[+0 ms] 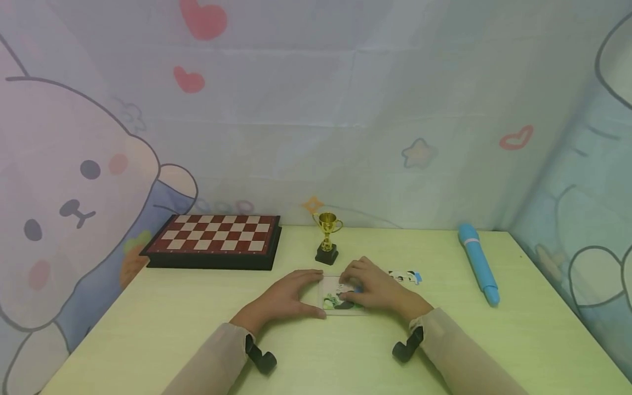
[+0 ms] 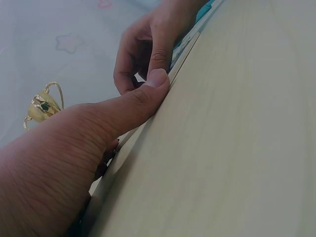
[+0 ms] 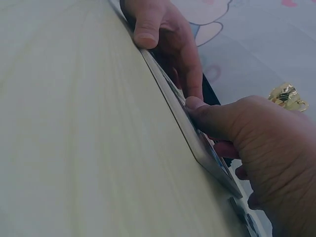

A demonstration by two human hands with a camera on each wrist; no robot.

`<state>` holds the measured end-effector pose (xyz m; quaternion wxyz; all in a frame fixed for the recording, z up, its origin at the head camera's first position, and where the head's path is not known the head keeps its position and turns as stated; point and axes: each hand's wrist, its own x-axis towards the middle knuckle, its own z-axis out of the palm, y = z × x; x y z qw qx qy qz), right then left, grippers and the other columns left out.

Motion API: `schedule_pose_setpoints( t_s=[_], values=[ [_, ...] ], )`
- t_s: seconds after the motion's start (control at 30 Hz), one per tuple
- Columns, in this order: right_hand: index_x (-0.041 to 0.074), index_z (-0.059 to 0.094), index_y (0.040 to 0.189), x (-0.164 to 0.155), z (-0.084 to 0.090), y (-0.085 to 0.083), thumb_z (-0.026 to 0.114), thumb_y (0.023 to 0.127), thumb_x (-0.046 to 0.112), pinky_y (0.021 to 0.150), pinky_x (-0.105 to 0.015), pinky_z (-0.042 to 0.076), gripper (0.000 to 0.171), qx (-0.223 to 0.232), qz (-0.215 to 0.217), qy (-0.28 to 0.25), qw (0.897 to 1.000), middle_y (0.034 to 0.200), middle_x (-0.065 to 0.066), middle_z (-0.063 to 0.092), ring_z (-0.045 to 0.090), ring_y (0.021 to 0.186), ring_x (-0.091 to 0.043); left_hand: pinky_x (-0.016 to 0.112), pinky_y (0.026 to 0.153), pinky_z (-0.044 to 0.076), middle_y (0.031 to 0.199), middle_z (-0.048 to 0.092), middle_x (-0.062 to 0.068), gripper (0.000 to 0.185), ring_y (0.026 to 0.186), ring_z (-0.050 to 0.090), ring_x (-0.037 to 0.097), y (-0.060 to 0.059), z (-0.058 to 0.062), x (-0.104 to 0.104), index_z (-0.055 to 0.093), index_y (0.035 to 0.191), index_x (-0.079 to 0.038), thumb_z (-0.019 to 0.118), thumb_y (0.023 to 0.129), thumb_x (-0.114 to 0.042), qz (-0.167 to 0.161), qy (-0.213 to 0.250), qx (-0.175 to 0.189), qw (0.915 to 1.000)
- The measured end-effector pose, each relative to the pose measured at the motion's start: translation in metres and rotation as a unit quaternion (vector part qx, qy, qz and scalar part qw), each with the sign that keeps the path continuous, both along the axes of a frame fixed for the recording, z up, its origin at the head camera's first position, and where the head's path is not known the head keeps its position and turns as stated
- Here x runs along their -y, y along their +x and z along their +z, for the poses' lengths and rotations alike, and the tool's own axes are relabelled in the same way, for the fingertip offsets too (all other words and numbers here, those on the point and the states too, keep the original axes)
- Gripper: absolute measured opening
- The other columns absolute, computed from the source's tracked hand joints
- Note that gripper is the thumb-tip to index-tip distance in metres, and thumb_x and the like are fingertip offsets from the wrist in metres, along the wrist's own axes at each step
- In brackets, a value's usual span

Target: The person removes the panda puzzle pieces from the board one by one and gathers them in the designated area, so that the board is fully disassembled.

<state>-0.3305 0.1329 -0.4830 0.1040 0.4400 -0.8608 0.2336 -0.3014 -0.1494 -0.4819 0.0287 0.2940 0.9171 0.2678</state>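
A flat, light-framed picture puzzle with green, black and white artwork lies on the table. My left hand holds its left side, with the thumb along the near edge and the fingers at the far edge. In the left wrist view the left thumb presses on the frame's border. My right hand is curled over the right part of the picture, its thumb and fingertips pinching at a puzzle piece mostly hidden under them. The right thumb touches the picture surface. A loose puzzle piece lies just beyond the right hand.
Behind the hands stands a small gold trophy cup on a black base. A red-and-white chessboard box sits at the back left. A blue stick-shaped thing lies at the right. A printed cloth hangs behind the table.
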Motion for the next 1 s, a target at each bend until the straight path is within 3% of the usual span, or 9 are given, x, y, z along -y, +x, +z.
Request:
schedule_pose_setpoints(
  t_s=[0.23,0.6,0.8,1.0],
  values=[
    [0.018,0.069,0.108,0.0011,-0.0005,0.0041,0.074,0.089,0.049,0.086,-0.034,0.048,0.036,0.018,-0.026,0.009,0.999,0.107,0.007,0.065,0.049,0.099,-0.013,0.046,0.117,0.032,0.156,0.04,-0.009,0.101,0.145,0.034,0.017,-0.0001,-0.002,-0.0001,0.046,0.152,-0.025,0.072,0.07,-0.078,-0.002,-0.003,0.01,0.9999],
    [0.02,0.064,0.11,-0.0012,-0.0015,0.0041,0.076,0.088,0.047,0.082,-0.031,0.047,0.036,0.043,-0.011,-0.026,0.999,0.106,0.011,0.063,0.046,0.095,-0.01,0.046,0.117,0.032,0.156,0.039,-0.01,0.101,0.146,0.033,0.016,0.0004,-0.0015,0.0,0.045,0.152,-0.025,0.07,0.071,-0.079,-0.005,-0.009,0.005,0.9999],
    [0.023,0.064,0.105,-0.0013,-0.0003,0.0057,0.076,0.09,0.041,0.08,-0.031,0.049,0.026,0.064,0.002,-0.045,0.997,0.101,0.011,0.06,0.05,0.092,-0.011,0.046,0.117,0.032,0.156,0.04,-0.01,0.101,0.146,0.033,0.017,0.0008,0.0005,0.0004,0.046,0.152,-0.025,0.071,0.071,-0.079,-0.005,-0.004,0.008,0.9999],
    [0.017,0.068,0.114,-0.0008,-0.0002,0.0029,0.076,0.09,0.042,0.082,-0.033,0.048,0.036,0.023,0.002,-0.029,0.999,0.109,0.007,0.065,0.051,0.096,-0.013,0.045,0.117,0.032,0.157,0.039,-0.01,0.101,0.146,0.033,0.016,-0.0013,0.0008,0.0008,0.045,0.152,-0.025,0.07,0.071,-0.08,-0.006,-0.009,0.001,0.9999]
  ],
)
